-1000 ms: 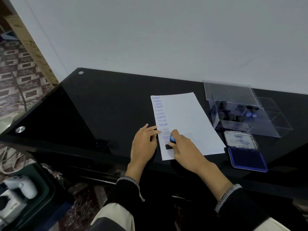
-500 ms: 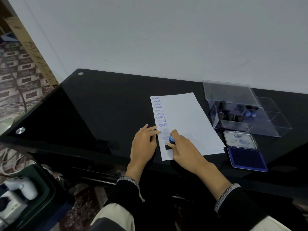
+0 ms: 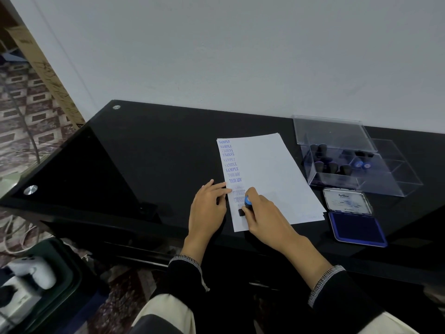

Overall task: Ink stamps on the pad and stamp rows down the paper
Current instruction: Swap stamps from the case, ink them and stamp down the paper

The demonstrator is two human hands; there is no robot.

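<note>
Stamp (image 3: 246, 206) pressed on paper (image 3: 269, 174) near bottom of left column, clenched in right hand (image 3: 265, 213); left hand (image 3: 209, 206) flat, pinning paper edge. Next, likely: re-ink on pad (image 3: 356, 229) right of paper.

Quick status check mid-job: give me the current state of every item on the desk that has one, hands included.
Paper: flat on the desk, one column of blue stamps down its left edge.
Stamp: gripped, base down on the paper.
Right hand: closed around the stamp.
Left hand: flat, fingertips pinning the paper's left edge.
Ink pad: lid open, blue pad exposed.
Clear box: lid up, stamps inside.
</note>
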